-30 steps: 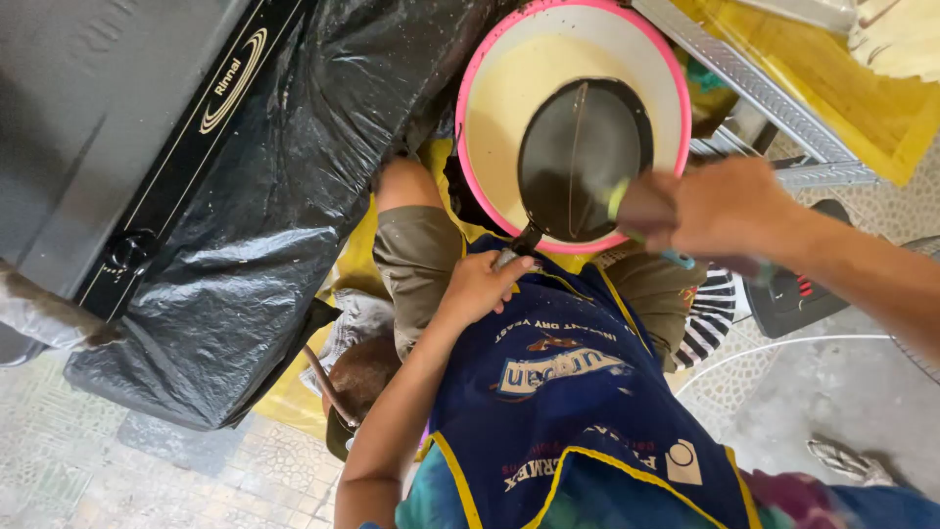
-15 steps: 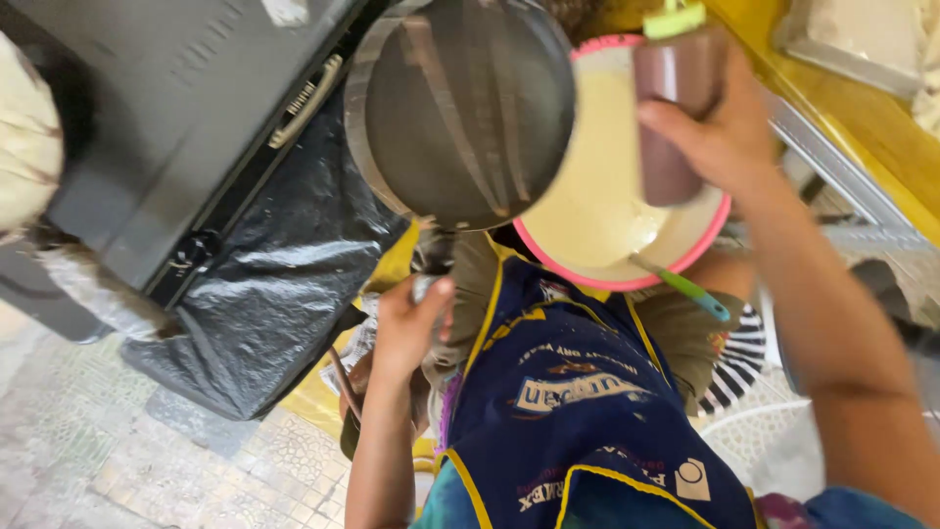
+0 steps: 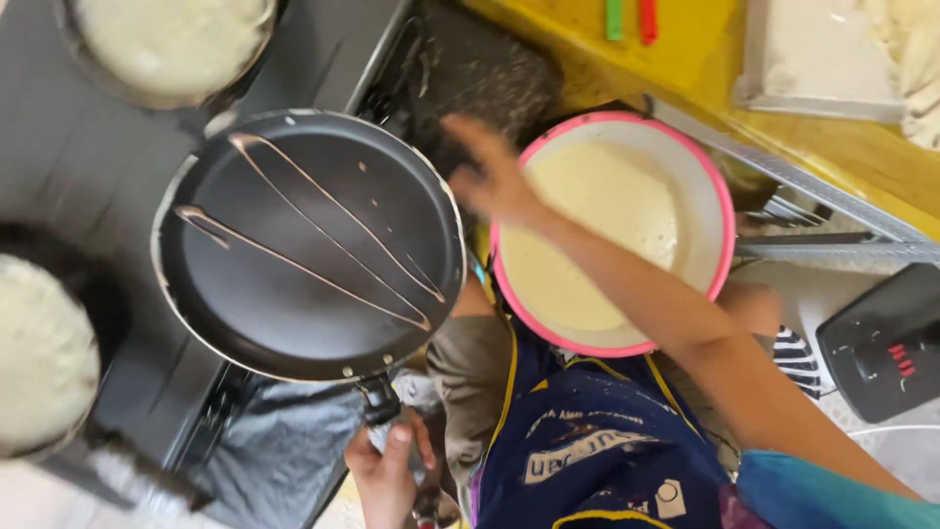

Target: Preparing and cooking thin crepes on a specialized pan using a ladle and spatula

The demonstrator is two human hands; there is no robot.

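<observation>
Gripping the handle of one black frying pan (image 3: 308, 245) with the left hand (image 3: 387, 475), fingers wrapped tight around it at the bottom edge; pan held level above the dark stovetop (image 3: 88, 147), three thin brown lines drizzled across its surface. Reaching out with the right hand (image 3: 494, 176), blurred, fingers spread loose and holding nothing, over the rim of one pink-edged bowl (image 3: 720, 225) of pale batter just right of the pan. Two more pans of pale batter, top left (image 3: 171, 44) and far left (image 3: 44, 353). Two clips, green (image 3: 614, 18) and red (image 3: 648, 18), on the yellow counter (image 3: 705, 59)
</observation>
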